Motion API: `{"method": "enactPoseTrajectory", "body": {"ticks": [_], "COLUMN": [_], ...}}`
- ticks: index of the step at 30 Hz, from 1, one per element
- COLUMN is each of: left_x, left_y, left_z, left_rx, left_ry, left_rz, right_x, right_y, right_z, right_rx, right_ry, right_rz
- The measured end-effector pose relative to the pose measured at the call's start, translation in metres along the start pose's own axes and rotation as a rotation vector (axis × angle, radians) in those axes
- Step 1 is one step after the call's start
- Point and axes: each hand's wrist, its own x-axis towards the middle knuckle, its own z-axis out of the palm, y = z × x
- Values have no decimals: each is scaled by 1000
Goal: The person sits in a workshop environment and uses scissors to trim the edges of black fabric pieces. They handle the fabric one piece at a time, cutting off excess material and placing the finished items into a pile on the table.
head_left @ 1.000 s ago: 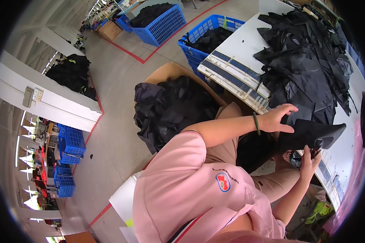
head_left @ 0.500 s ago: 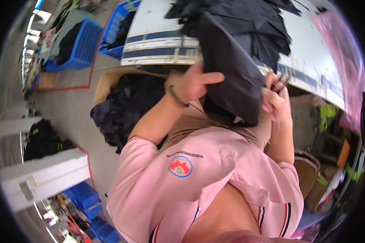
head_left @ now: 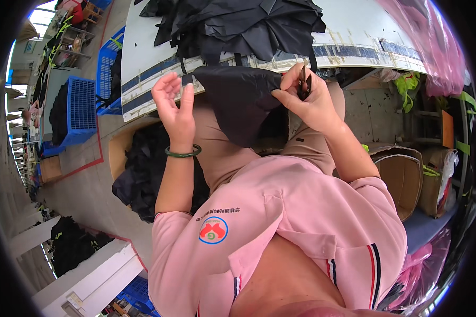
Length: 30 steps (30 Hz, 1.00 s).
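Note:
A piece of black fabric [head_left: 240,103] hangs over my lap, in front of the table's near edge. My right hand [head_left: 314,103] pinches its upper right corner between thumb and finger. Small dark thread snips [head_left: 304,84] are tucked in that same hand, blades pointing up. To the left of the fabric, my left hand [head_left: 175,108] is raised with its fingers apart and holds nothing; its thumb is close to the fabric's left corner. Beyond both hands, a heap of black fabric pieces [head_left: 243,26] lies on the white table [head_left: 143,58].
A carton of black fabric [head_left: 143,169] stands on the floor to my left. Blue crates [head_left: 82,111] are farther left. Pink plastic sheeting [head_left: 433,47] hangs over the table's right end. An open cardboard box [head_left: 402,179] is at my right.
My left hand has moved left, its pointing finger now spread with the others. My right hand now pinches the fabric's upper corner, and the fabric has swung to a wider spread. The view has shifted.

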Motion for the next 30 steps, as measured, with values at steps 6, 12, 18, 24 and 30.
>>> {"method": "enactPoseTrajectory", "body": {"ticks": [6,12,18,24,30], "left_x": [8,5,9,12,20], "left_y": [56,41,57,57,33], "left_z": [35,41,40,37,14], "left_rx": [285,-82,-4,153,-258], "left_ry": [-514,-671,-712,-768,-787], "left_rz": [442,-106,-199,40,-152], "right_x": [-7,-13,-1,6,14], "right_y": [-8,-7,-31,-27,-17], "right_z": [10,6,0,-6,-19], "right_rx": [-64,-119,-331,-520,12], "right_ry": [-41,-67,-107,-329,-388], "right_rz": [-38,-80,-234,-148,-191]}}
